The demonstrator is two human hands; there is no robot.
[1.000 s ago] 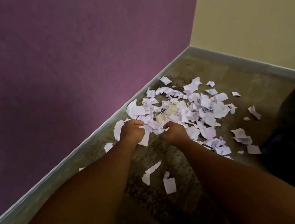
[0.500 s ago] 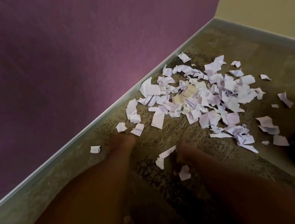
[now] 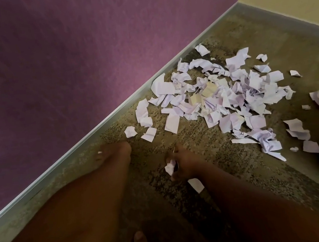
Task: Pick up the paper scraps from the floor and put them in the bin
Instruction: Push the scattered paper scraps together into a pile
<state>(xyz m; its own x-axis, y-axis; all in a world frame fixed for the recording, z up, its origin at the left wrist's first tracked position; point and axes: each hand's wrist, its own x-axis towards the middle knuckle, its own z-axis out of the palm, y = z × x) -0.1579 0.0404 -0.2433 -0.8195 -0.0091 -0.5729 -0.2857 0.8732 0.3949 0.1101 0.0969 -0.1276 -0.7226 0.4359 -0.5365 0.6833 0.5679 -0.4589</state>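
Your right hand [image 3: 181,161] clutches only a few scraps [image 3: 170,167] while your left hand [image 3: 116,151] looks blurred, grip unclear, so loosely bunched paper may slip back to the floor [image 3: 211,174] beside the pile [image 3: 230,96].

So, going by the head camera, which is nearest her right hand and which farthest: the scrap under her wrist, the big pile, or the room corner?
From the right hand:
1. Scrap under the wrist, just below.
2. Big pile, up and right.
3. Room corner, top right.
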